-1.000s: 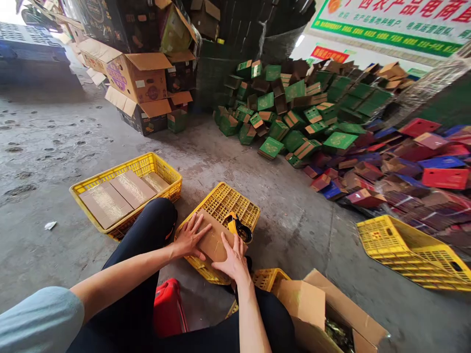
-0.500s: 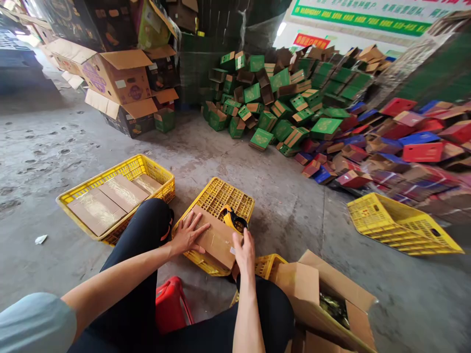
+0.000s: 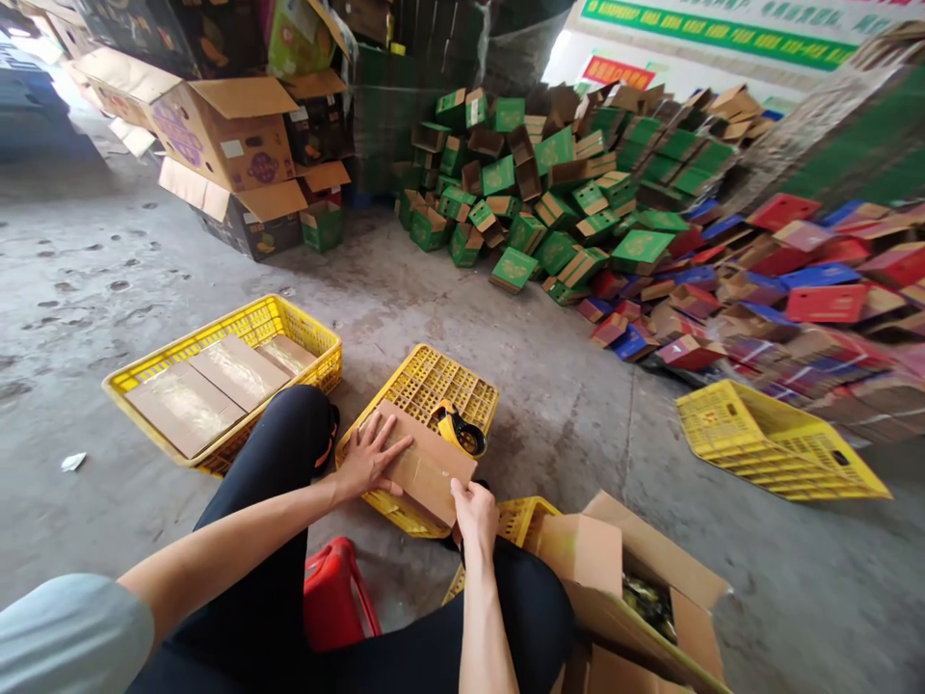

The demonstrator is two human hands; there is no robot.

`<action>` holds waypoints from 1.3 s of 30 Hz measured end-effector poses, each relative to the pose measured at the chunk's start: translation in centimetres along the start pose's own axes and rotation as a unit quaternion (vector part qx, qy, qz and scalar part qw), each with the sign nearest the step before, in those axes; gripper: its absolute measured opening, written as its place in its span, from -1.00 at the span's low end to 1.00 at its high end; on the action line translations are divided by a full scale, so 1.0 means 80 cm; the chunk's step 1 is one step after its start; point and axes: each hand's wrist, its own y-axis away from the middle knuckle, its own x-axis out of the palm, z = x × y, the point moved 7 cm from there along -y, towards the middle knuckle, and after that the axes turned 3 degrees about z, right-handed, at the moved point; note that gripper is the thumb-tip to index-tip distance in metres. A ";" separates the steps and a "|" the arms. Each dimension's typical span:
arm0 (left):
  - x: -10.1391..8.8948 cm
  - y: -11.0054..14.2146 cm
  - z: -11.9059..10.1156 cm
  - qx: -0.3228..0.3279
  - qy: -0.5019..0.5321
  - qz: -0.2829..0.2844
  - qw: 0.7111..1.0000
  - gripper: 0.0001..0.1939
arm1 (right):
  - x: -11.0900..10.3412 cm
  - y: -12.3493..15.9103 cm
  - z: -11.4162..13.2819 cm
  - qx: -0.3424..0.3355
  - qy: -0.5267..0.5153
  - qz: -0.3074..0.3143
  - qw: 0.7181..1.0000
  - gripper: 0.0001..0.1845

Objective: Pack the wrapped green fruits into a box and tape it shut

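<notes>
A brown cardboard box (image 3: 426, 463), closed on top, lies across an upturned yellow crate (image 3: 452, 376) between my knees. My left hand (image 3: 371, 461) rests flat on the box's left part, fingers spread. At the box's right end is my right hand (image 3: 475, 511), its fingers curled and pinched together at the edge; what they pinch, if anything, is hidden. Just beyond the box, a yellow and black tape dispenser (image 3: 461, 430) lies on the crate.
On the left stands a yellow crate (image 3: 163, 352) with several taped boxes (image 3: 238, 371). An open carton (image 3: 589, 554) holding wrapped items is at my right knee. A red stool (image 3: 336, 593) shows below me. Further off are another yellow crate (image 3: 752, 443) and heaped green boxes (image 3: 513, 270).
My right hand has come down and closer to me, its fingers curling at the box's right end. The left hand stays flat on the box. The view has shifted slightly.
</notes>
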 end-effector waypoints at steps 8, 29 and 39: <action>-0.004 -0.003 -0.004 0.005 -0.006 -0.008 1.000 0.16 | 0.007 0.000 -0.003 0.020 -0.041 0.025 0.999 -0.61; 0.004 -0.013 0.000 0.014 -0.046 -0.045 0.998 0.13 | 0.049 0.024 0.104 -0.172 0.182 0.082 0.965 -0.27; 0.001 -0.012 -0.003 0.020 -0.020 -0.030 0.999 0.18 | 0.042 0.032 0.115 -0.132 0.198 0.073 0.969 -0.33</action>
